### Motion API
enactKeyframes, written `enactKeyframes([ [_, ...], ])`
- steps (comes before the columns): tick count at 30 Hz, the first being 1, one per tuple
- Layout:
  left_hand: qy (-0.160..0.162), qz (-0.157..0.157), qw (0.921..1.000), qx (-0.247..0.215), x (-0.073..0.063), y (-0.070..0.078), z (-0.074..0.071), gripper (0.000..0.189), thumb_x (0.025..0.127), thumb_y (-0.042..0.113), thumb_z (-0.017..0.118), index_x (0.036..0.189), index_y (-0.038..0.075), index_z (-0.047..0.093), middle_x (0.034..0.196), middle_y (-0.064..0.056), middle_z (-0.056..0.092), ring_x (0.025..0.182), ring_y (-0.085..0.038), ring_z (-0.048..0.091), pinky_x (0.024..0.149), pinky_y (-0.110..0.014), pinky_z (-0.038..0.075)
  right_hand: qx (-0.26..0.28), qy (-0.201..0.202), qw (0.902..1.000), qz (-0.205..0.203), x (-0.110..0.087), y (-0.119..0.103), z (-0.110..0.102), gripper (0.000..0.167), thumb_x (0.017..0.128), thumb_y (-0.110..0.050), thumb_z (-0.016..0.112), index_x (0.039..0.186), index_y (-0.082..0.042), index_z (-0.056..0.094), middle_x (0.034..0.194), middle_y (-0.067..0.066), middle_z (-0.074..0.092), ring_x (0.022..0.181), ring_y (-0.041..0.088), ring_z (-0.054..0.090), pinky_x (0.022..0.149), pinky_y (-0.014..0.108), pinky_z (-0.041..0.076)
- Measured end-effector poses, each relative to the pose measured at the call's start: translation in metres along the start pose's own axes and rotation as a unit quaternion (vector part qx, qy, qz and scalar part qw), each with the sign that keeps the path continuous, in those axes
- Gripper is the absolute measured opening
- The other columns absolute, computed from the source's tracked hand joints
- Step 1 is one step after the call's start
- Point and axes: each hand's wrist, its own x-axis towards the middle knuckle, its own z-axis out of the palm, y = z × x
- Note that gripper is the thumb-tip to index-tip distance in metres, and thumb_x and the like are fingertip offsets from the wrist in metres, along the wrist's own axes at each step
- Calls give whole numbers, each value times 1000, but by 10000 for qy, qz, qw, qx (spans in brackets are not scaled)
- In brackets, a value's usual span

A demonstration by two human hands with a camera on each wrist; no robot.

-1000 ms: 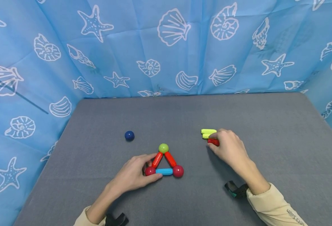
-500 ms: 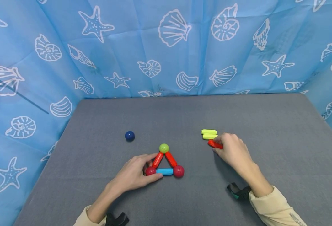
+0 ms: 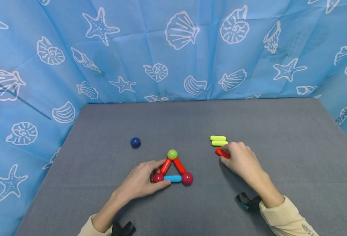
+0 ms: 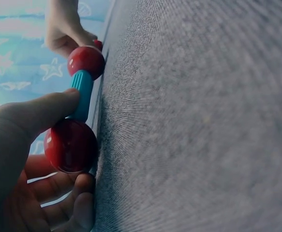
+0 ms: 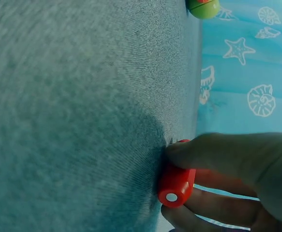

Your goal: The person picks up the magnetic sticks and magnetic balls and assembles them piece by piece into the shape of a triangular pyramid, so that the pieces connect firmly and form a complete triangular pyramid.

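Note:
My left hand (image 3: 141, 180) grips the near-left corner of a flat triangle of magnetic rods and balls. Its thumb lies on the light blue rod (image 3: 173, 179), and its fingers go round the left red ball (image 4: 70, 146). The other corners are a second red ball (image 3: 187, 178) and a green ball (image 3: 172, 154). Two red rods, left (image 3: 166, 166) and right (image 3: 179, 166), form the sides. Farther right, my right hand (image 3: 242, 160) pinches a loose red magnetic rod (image 5: 177, 186) between thumb and fingers, low over the table. A pale dot marks its end.
Two yellow rods (image 3: 218, 141) lie side by side just beyond my right hand. A dark blue ball (image 3: 135, 142) sits back left of the triangle. Grey cloth covers the table (image 3: 173, 213), and a blue shell-patterned curtain (image 3: 150, 39) stands behind it.
My right hand has drawn the loose red rod toward me, away from the yellow rods, and the rod now lies more slanted. My left hand keeps its grip on the triangle.

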Motion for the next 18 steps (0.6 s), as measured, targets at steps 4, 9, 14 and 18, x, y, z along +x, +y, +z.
enactKeyframes([
  [4,29,57,10000,-6,0,0,0,67,85,43,82,138,8,63,84,8,58,65,-2,44,52,-18,33,-14,-42,10000,-16,1,0,1,27,85,-6,78,109,4,76,86,13,72,59,16,48,54,30,39],
  [9,85,133,9999,-12,0,0,0,66,86,43,81,137,7,63,83,8,59,62,0,42,51,-18,32,-49,45,9999,-116,1,-1,4,27,84,-9,82,107,3,77,97,18,76,68,18,58,63,39,53],
  [14,106,156,9998,2,0,0,1,65,86,43,81,137,7,64,83,8,58,63,-1,42,52,-18,32,35,92,9998,-165,1,-2,6,23,86,-10,81,105,3,77,95,18,77,65,16,55,58,36,50],
  [18,100,146,9998,6,0,0,1,65,86,43,81,136,7,64,83,8,58,63,-1,43,52,-18,33,390,132,9986,-327,2,-6,7,24,85,-11,81,105,2,77,91,14,77,69,15,63,63,37,55],
])
